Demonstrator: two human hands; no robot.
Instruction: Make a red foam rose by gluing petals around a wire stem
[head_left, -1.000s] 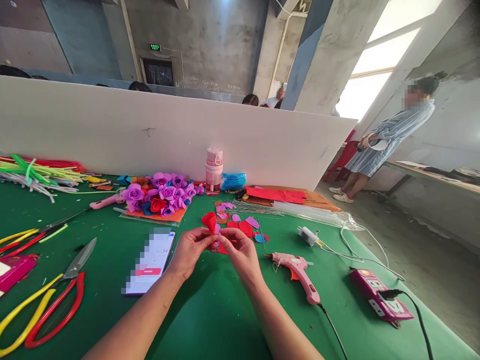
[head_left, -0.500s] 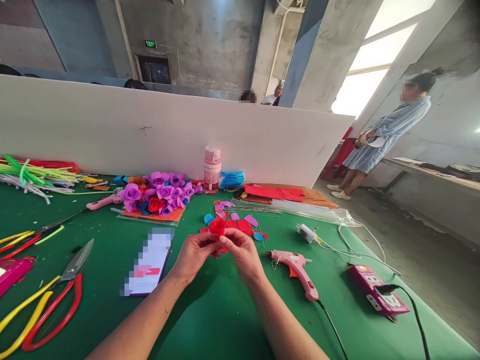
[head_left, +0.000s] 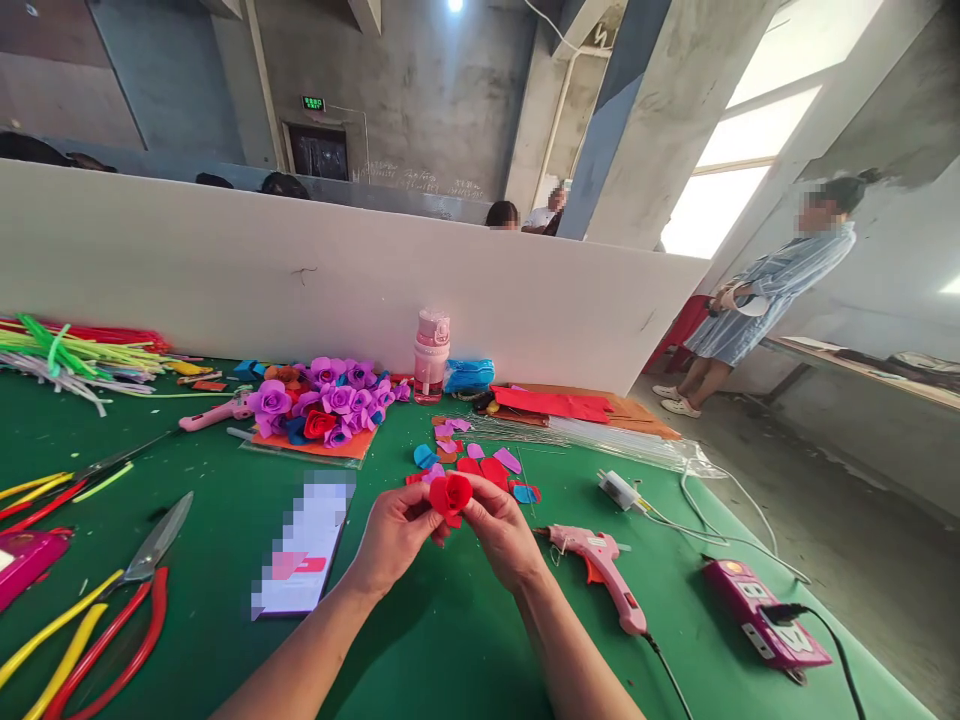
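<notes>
Between my two hands is a red paper rose, its curled petals facing up toward me. The fingers of my left hand pinch its left side. My right hand grips it from the right, thumb and fingers closed on the edge. Just behind them lie loose red petals, with purple and blue cut petals among them. A pink glue gun rests on the table right of my right hand. To the left of my left hand lies a phone with a lit screen.
Finished purple roses are heaped on orange sheets at the back. A pink bottle stands before the white partition. Scissors lie at left, a purple power strip at right. Beyond the table a person stands.
The rose has tilted so that its open top faces me more. Both hands stay on it. The whole view has shifted, so the table sits slightly lower in the picture.
</notes>
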